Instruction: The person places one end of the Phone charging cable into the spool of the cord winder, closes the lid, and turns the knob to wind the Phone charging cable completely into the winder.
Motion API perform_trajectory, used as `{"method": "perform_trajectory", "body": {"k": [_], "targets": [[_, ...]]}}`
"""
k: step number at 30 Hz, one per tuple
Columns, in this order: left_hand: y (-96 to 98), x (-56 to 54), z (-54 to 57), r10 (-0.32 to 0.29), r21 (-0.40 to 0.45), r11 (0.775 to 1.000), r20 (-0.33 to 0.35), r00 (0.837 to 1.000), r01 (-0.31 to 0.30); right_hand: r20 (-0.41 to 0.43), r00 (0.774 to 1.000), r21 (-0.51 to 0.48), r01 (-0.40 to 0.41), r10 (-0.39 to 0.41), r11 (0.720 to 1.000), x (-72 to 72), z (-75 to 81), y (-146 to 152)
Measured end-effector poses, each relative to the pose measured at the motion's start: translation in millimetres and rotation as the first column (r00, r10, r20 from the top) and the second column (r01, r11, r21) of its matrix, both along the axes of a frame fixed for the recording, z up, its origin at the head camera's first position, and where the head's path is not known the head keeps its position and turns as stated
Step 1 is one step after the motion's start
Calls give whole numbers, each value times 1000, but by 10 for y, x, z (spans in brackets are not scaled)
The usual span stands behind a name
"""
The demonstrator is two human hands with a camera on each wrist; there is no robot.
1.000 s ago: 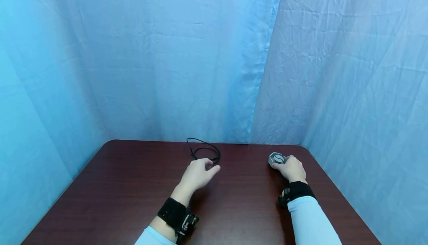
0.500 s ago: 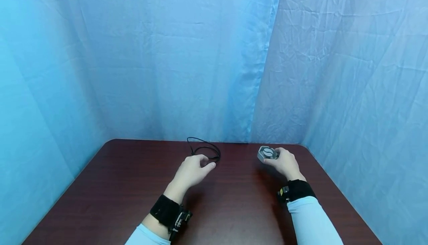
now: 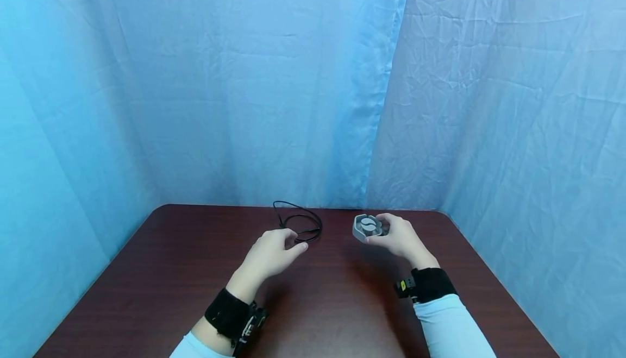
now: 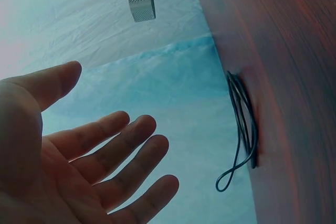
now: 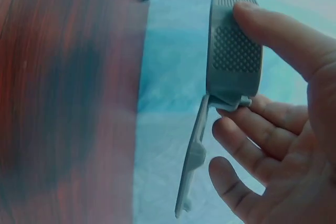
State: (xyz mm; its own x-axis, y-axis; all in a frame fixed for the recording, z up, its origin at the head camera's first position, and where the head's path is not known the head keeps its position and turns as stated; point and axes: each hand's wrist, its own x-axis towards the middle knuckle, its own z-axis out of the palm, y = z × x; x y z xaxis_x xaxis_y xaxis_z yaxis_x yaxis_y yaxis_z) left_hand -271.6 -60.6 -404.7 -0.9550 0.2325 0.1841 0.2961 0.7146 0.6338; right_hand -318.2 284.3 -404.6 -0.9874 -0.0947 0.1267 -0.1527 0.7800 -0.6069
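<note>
My right hand [image 3: 402,238] grips a grey plastic cable winder [image 3: 368,224] above the right half of the table. A round hub with an S-shaped groove shows inside its angular case. In the right wrist view, the thumb presses the textured side wall [image 5: 236,51], and a hinged lid [image 5: 194,156] hangs open below. My left hand [image 3: 271,250] hovers palm inward with fingers loosely spread, holding nothing. Just beyond its fingertips a coiled black cable [image 3: 320,226] lies near the table's back edge; its strands [image 4: 244,119] show apart from the fingers in the left wrist view.
The dark reddish-brown table [image 3: 146,282] has rounded back corners. Light blue curtains [image 3: 244,86] hang behind it and on both sides, close to its edges. Each wrist wears a black strap [image 3: 229,314] with a small camera.
My right hand has carried the cable winder leftward, towards the middle. My left hand has drawn back a little to the left, away from the cable, which stays in place.
</note>
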Motion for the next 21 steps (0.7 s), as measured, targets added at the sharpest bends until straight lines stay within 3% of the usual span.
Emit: {"method": "perform_trajectory", "body": {"k": [12,21], "targets": [[-172,90,6,-31,-83,996,-20,999,30,-5,985,-40,-175,175,984,213,78,-384],[-284,157,-31,-70,-146,987,-24,997,65,20,950,-40,-310,311,950,316,10,-583]]}}
